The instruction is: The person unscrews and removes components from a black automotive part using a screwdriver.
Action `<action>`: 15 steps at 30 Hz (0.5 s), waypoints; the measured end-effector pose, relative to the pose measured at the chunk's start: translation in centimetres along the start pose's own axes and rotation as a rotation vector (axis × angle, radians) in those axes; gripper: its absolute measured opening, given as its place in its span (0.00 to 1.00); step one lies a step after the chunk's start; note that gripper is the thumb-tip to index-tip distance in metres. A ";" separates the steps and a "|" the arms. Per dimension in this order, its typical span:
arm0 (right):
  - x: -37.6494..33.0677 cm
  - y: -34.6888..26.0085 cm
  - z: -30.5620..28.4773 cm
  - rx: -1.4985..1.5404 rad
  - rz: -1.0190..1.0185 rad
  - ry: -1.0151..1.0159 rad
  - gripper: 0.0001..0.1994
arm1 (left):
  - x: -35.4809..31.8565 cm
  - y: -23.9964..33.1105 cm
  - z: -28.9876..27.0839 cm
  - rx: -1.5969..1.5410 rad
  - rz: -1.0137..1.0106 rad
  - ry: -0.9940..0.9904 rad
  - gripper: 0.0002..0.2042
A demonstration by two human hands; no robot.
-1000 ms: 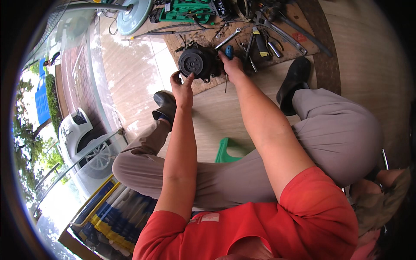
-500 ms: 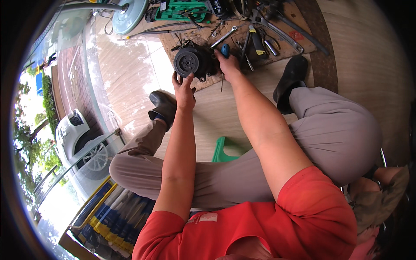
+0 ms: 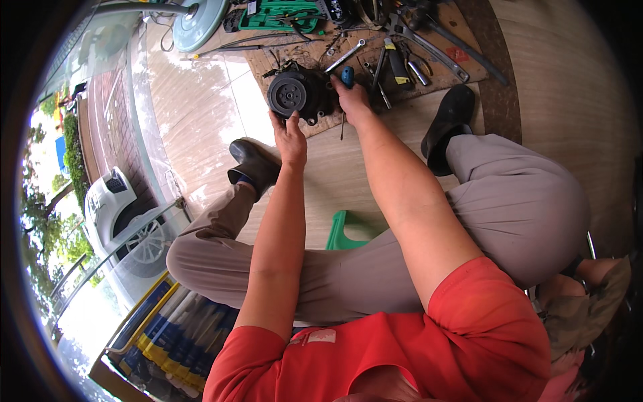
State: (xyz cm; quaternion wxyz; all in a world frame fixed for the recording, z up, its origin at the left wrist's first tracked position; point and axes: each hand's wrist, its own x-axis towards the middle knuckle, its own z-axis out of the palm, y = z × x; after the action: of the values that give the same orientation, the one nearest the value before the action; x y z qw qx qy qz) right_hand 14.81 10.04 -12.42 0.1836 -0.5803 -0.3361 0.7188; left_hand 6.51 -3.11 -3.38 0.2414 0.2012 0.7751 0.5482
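A dark, round-fronted compressor (image 3: 289, 94) with a grooved pulley lies on a sheet of brown cardboard (image 3: 462, 40), its pulley face turned up toward me. My left hand (image 3: 291, 139) grips the near rim of the pulley, fingers and thumb along its edge. Close by the compressor's right side, my right hand (image 3: 353, 100) is closed round a screwdriver (image 3: 347, 75). Its blue handle shows above the fist and a thin shaft points back toward me. Whether the right fingertips also touch the compressor is hard to make out.
Beyond my hands lie a ring spanner (image 3: 346, 56), a large adjustable wrench (image 3: 429, 48), a yellow-and-black cutter (image 3: 397, 65), pliers (image 3: 416, 65) and a green tool case (image 3: 278, 17). A green stool (image 3: 340, 233) sits beneath me, between my boots and lap.
My left hand has shifted slightly right along the near rim, its fingers straighter. The compressor has turned or tilted a little; my right hand with the screwdriver stays almost in place.
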 end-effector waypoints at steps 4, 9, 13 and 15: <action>1.4 0.5 -0.3 0.007 0.037 -0.050 0.21 | 0.2 -0.3 0.2 0.044 0.027 -0.002 0.29; 1.0 0.4 0.1 0.009 0.056 -0.057 0.20 | 0.0 0.1 -0.5 0.002 -0.106 0.004 0.28; 0.8 0.1 -0.3 0.008 0.061 -0.039 0.21 | -0.8 2.5 -0.1 -0.003 -0.305 -0.027 0.29; 1.0 0.1 0.0 -0.029 0.033 -0.035 0.21 | -0.6 1.8 0.0 -0.101 -0.214 0.001 0.30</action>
State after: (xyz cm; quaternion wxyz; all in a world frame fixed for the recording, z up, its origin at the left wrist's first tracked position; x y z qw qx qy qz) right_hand 14.52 10.63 -13.16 0.1574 -0.5755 -0.3402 0.7269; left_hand 7.02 -2.89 -1.58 0.3080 0.1049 0.7635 0.5579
